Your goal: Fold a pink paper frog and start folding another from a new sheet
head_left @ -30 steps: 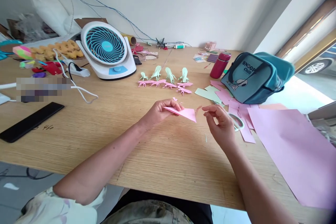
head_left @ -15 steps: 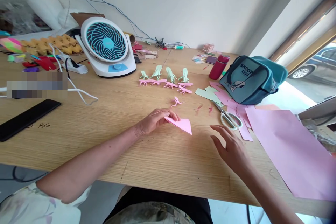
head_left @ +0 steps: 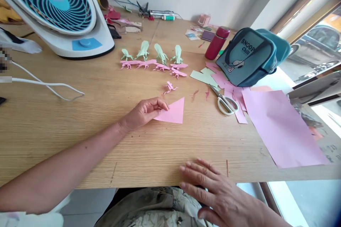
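Note:
A folded piece of pink paper, with a pointed upper corner, is pinched at its left side by my left hand over the middle of the desk. My right hand is at the desk's front edge near my lap, fingers spread and holding nothing. Just beyond the paper stands a small pink folded paper insect. Farther back is a row of pink paper insects, and behind them stand several pale green paper insects.
White-handled scissors lie right of centre, beside pink and green paper strips. A large pink sheet covers the right side. A teal bag and red bottle stand behind; a fan stands back left, near white cables.
My right hand has drawn back from near the scissors to the desk's front edge. The pink paper in my left hand has turned, showing a broader face. The view has shifted to the right.

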`<state>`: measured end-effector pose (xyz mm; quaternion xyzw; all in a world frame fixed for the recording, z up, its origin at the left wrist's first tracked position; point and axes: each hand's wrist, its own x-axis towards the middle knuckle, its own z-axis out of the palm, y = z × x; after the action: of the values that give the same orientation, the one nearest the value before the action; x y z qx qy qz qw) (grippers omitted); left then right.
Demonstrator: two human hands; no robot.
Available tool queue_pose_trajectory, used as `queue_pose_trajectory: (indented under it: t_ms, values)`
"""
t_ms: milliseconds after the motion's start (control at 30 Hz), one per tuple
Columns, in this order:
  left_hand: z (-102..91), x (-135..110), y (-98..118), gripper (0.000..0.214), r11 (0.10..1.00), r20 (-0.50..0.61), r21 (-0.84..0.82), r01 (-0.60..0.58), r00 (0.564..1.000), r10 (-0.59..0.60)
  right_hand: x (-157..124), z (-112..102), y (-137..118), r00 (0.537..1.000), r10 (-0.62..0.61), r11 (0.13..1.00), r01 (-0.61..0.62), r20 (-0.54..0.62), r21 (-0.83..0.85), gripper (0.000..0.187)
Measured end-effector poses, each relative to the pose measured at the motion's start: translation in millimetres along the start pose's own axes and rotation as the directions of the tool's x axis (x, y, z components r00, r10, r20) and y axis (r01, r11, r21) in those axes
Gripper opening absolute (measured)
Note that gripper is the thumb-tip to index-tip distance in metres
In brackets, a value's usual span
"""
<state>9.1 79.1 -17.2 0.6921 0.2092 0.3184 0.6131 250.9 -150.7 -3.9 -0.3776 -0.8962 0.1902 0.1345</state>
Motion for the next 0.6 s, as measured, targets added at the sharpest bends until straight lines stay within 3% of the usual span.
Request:
queue_pose_trajectory:
  t_ms: [33, 67, 133, 200, 233, 300, 333, 500, 600]
  values:
    - [-0.5, 0, 0, 0.009, 1.000, 0.019, 0.004, 0.008, 1.000, -0.008, -10, -1, 7, 0.997, 0.003, 1.000, -0.004, 0.072, 0.007, 0.061]
    - [-1.0, 1, 1, 0.009, 1.000, 0.040, 0.012, 0.015, 0.999, -0.015, -19, -5, 20, 0.995, 0.078, 0.997, -0.077, 0.059, -0.015, 0.058]
    - [-2.2, 1, 1, 0.010, 0.999, 0.064, 0.038, 0.021, 0.998, -0.024, -36, -20, 58, 0.973, 0.208, 0.967, -0.220, -0.096, -0.127, 0.053]
    - [-3.6, 0, -1, 0.011, 0.997, 0.060, 0.067, 0.025, 0.998, -0.029, -45, -39, 94, 0.927, 0.224, 0.925, -0.299, -0.301, -0.235, 0.045]
    - [-4.1, -1, -2, 0.011, 0.996, 0.069, 0.080, 0.027, 0.997, -0.032, -45, -46, 105, 0.891, 0.216, 0.905, -0.336, -0.399, -0.260, 0.040]
    - [-4.6, -4, -4, 0.015, 0.993, 0.094, 0.116, 0.032, 0.995, -0.043, -34, -53, 111, 0.764, 0.203, 0.865, -0.433, -0.613, -0.253, 0.036]
    - [-4.4, -5, -4, 0.018, 0.990, 0.111, 0.135, 0.027, 0.993, -0.043, -23, -52, 107, 0.740, 0.200, 0.870, -0.435, -0.642, -0.231, 0.035]
    - [-1.2, -7, -1, 0.026, 0.982, 0.164, 0.189, 0.005, 0.986, -0.036, 51, -31, 70, 0.885, 0.167, 0.975, -0.214, -0.434, -0.062, 0.036]
    - [0.3, -9, 3, 0.029, 0.979, 0.166, 0.201, 0.002, 0.986, -0.036, 85, -25, 66, 0.945, 0.040, 0.984, -0.094, -0.325, -0.153, 0.032]
